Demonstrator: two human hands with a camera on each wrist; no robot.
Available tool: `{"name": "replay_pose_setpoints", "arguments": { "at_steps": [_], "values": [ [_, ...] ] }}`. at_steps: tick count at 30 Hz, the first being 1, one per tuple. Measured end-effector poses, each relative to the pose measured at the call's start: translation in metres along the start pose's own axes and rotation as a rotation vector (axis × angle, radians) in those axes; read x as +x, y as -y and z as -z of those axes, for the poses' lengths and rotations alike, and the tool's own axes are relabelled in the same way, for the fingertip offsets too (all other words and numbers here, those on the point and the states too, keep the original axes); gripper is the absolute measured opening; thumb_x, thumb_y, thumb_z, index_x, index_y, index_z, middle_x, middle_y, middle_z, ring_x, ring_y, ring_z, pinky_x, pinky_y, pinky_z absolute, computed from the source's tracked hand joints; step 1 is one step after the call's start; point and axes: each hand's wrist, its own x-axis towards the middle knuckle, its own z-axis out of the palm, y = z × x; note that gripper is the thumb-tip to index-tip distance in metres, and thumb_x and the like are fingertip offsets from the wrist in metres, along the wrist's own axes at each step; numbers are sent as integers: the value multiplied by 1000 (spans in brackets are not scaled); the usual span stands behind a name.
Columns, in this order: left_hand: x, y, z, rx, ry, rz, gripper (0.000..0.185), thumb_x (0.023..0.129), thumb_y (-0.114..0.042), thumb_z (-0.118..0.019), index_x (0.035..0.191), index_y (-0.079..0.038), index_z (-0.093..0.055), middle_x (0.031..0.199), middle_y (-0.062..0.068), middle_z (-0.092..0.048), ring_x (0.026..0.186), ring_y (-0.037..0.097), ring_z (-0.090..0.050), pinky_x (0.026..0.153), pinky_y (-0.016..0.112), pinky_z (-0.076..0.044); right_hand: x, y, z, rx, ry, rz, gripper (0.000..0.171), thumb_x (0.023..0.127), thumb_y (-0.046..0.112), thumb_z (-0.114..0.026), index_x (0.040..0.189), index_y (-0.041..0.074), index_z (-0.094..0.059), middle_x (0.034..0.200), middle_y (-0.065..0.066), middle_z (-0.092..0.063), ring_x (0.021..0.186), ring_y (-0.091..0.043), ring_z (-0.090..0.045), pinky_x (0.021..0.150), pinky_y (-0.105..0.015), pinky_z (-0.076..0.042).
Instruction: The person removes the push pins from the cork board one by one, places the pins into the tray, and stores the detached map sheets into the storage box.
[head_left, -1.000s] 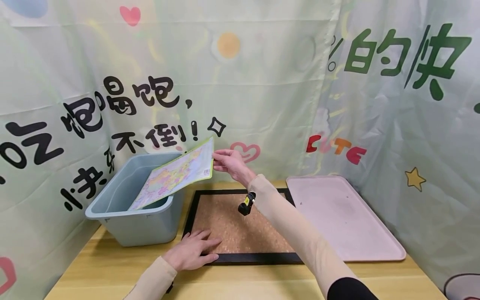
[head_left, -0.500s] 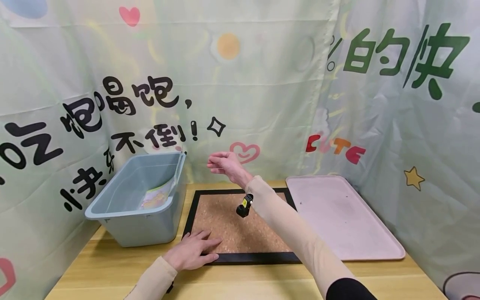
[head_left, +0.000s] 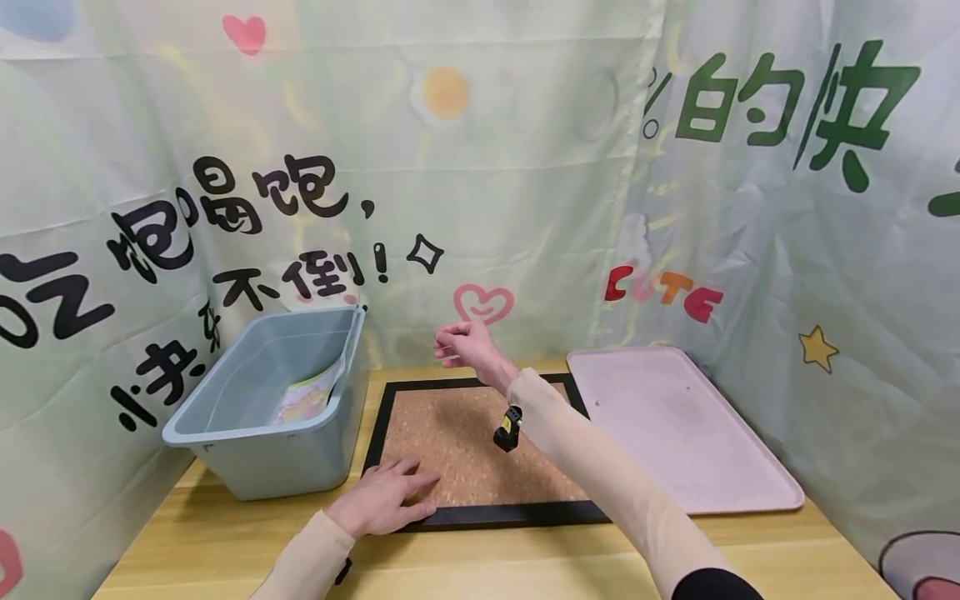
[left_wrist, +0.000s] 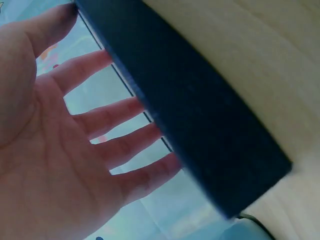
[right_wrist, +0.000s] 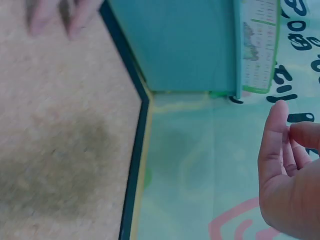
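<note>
Fingers spread, my left hand (head_left: 382,497) rests on the front left corner of a cork board (head_left: 480,442) with a black frame. The left wrist view shows its fingertips against the frame's dark edge (left_wrist: 190,110). My right hand (head_left: 471,350) is raised above the board's back part, fingers loosely bent and holding nothing. Left of it, a colourful map sheet (head_left: 306,398) leans inside a blue-grey plastic bin (head_left: 270,467). Most of the sheet's lower part is hidden by the bin wall. From the right wrist, part of the printed sheet (right_wrist: 258,45) shows past the bin's rim.
A pale pink tray (head_left: 690,433) lies to the right of the board on the wooden table (head_left: 480,567). Printed fabric curtains (head_left: 525,167) with lettering, hearts and a star hang close behind and at both sides.
My right hand has let go of the map sheet, which dropped into the bin. That hand then drew slightly right and down. My left hand stayed on the board's corner.
</note>
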Motion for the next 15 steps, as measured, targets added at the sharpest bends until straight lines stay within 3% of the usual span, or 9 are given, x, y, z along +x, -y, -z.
{"name": "replay_pose_setpoints", "arguments": {
  "at_steps": [10, 15],
  "values": [
    [14, 0, 3, -1, -67, -45, 50, 96, -49, -57, 137, -22, -59, 138, 15, -54, 127, 39, -51, 93, 64, -44, -23, -41, 17, -257, -9, 96, 18, 99, 13, -58, 104, 1, -70, 88, -11, -69, 74, -18, -69, 73, -41, -60],
    [23, -1, 9, 26, -99, -57, 49, 98, -46, -55, 137, -17, -58, 138, 17, -55, 127, 39, -51, 96, 64, -43, -33, -54, 21, -383, -38, 134, 16, 98, 13, -60, 100, 3, -72, 88, -14, -71, 84, -29, -71, 69, -33, -58]
  ]
}}
